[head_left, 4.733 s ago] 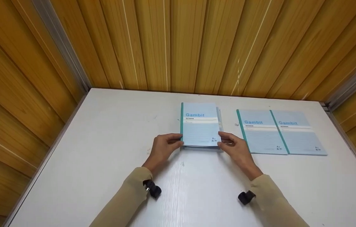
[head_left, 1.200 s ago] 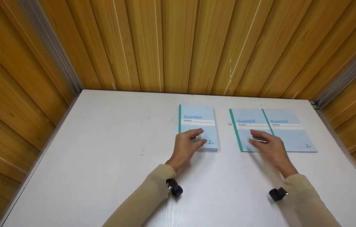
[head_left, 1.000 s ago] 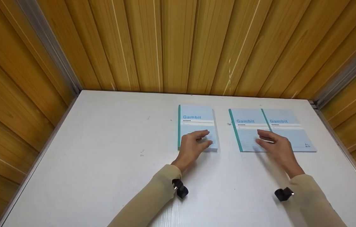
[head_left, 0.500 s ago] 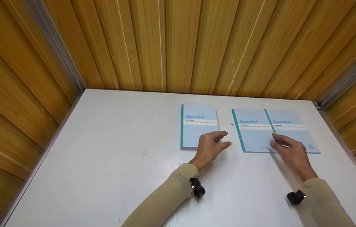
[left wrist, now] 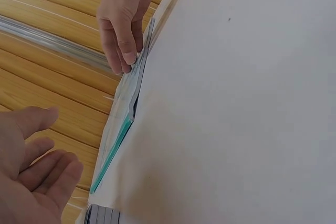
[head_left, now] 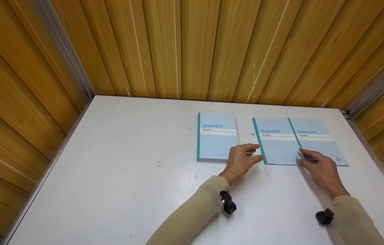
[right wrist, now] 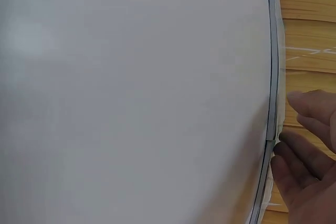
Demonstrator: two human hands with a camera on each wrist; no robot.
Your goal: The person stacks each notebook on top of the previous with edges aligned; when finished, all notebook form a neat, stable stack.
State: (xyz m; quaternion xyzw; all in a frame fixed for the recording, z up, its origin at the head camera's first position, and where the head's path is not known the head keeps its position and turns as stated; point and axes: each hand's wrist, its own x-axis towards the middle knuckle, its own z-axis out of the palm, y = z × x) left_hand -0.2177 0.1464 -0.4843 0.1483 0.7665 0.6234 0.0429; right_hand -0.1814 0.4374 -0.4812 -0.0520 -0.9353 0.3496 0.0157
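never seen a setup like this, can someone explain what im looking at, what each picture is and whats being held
There is no machine: the left grip and the right grip are a person's bare hands. The wide picture is filmed from the head, looking forward and down; the two close, tilted ones are filmed from the left and right wrists. On the white table lie a stack of light blue notebooks and, to its right, two more side by side: a left notebook and a right notebook. The left grip is beside the green spine of the left notebook, thumb and fingers apart, holding nothing. The right grip is where the two notebooks meet; whether it pinches anything there is hard to tell.
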